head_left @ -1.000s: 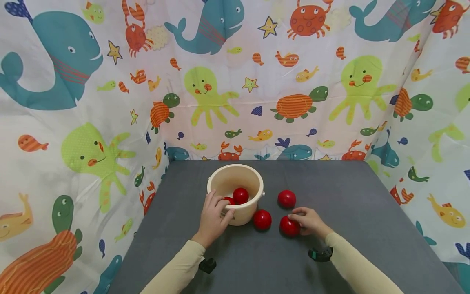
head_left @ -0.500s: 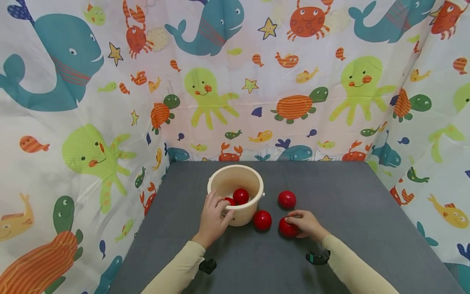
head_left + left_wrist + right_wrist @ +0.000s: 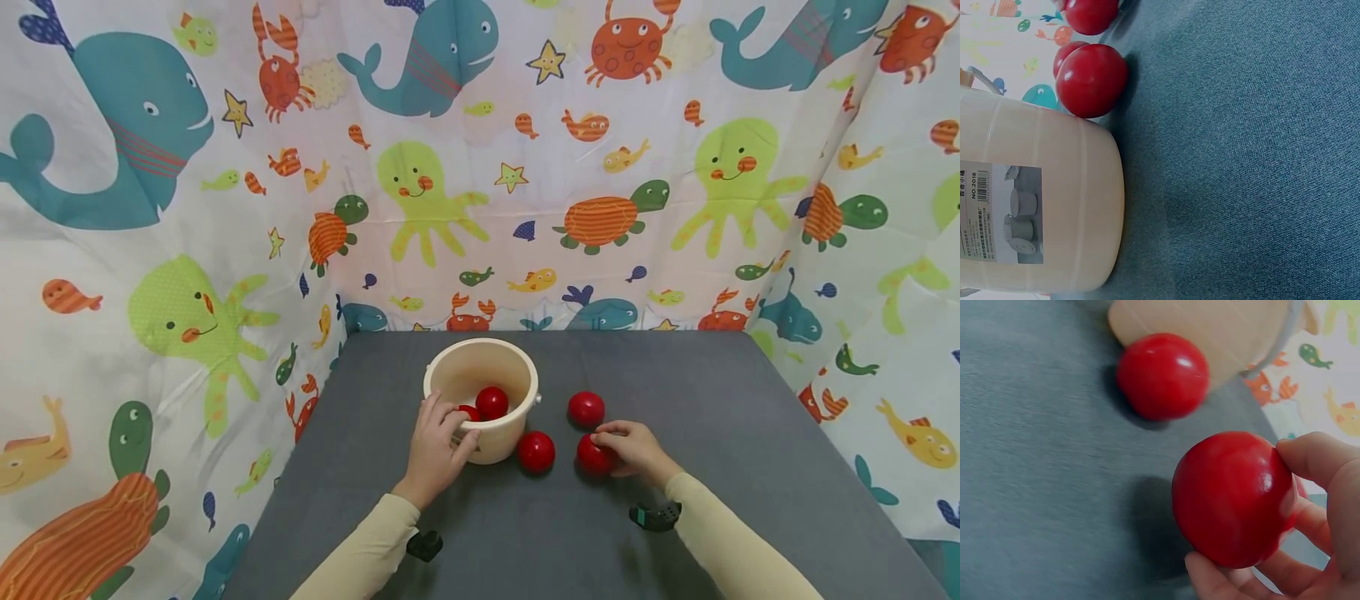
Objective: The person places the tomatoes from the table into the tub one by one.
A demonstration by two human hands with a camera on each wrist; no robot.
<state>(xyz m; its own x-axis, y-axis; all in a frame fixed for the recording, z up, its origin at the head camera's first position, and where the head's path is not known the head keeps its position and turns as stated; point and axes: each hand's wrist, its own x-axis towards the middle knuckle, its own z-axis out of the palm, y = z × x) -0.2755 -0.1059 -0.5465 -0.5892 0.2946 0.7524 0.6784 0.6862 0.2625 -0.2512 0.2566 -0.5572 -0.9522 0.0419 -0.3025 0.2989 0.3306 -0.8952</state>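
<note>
A cream bucket stands on the dark table, a printed label on its side in the left wrist view. My left hand holds the near left rim, fingers over the edge and thumb outside. Two red balls are visible inside, one whole and one partly covered by my fingers. My right hand grips a smooth red ball between thumb and fingers. Its shadow lies apart from it in the right wrist view, so it seems slightly raised. A second red ball sits beside the bucket, and a third red ball lies farther back.
A white curtain printed with sea animals encloses the back and both sides of the grey table. A dark band with a device hangs at my right wrist, and another dark device at my left.
The ball in my right hand shifted slightly left and nearer, then back right and a little upward. My left hand, the bucket and the other balls have stayed put.
</note>
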